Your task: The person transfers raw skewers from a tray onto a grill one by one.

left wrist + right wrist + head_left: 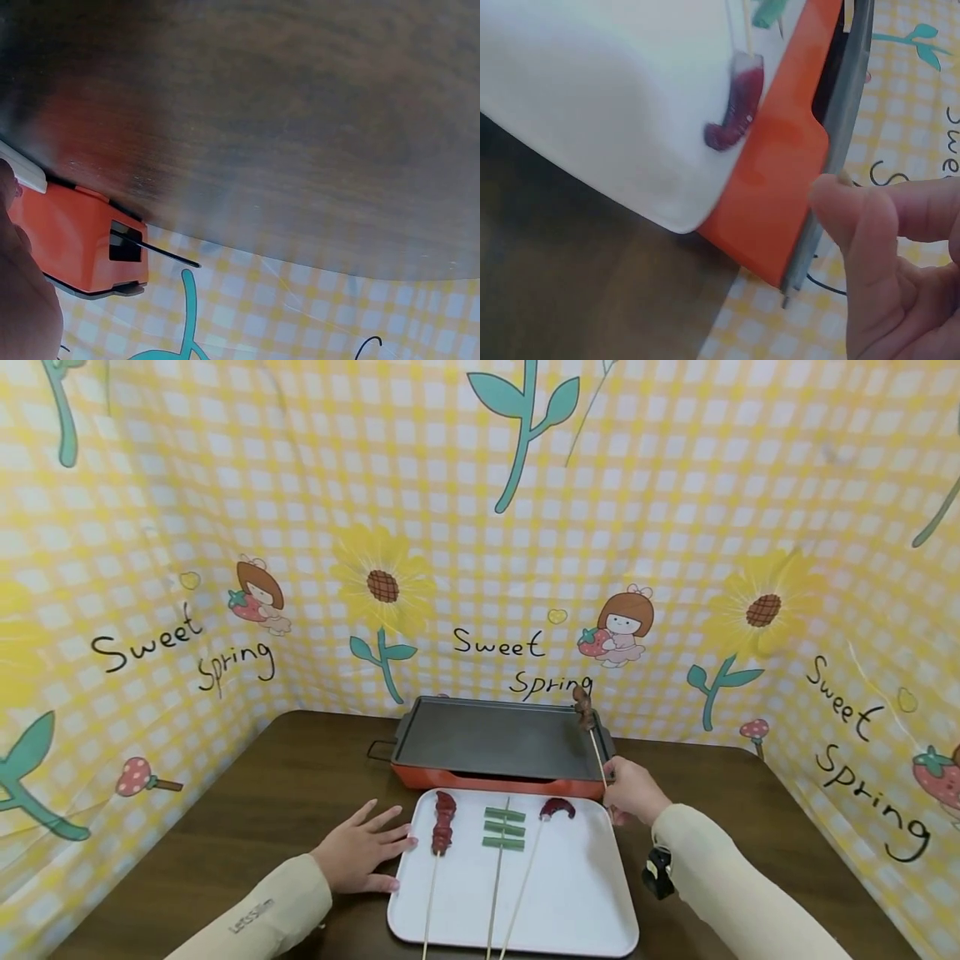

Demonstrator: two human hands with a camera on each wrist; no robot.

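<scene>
My right hand (633, 789) pinches the stick of a skewer of brown meat chunks (582, 710) between thumb and fingers. The skewer tilts upward, its meat overlapping the right end of the grill pan (480, 735) in the head view. In the right wrist view, only a bit of the stick shows at the pinching fingertips (832, 195). My left hand (360, 852) has its fingers spread, fingertips at the left rim of a white tray (577, 893). On the tray lie a red meat skewer (443, 822), a green vegetable skewer (504, 828) and a skewer with a curved dark-red piece (557, 808).
The grill's orange base (427, 777) stands directly behind the tray, with a wire handle (381, 749) sticking out at its left. Brown wooden tabletop (225, 827) extends to both sides. A yellow checked cloth (480, 560) hangs around the back and sides.
</scene>
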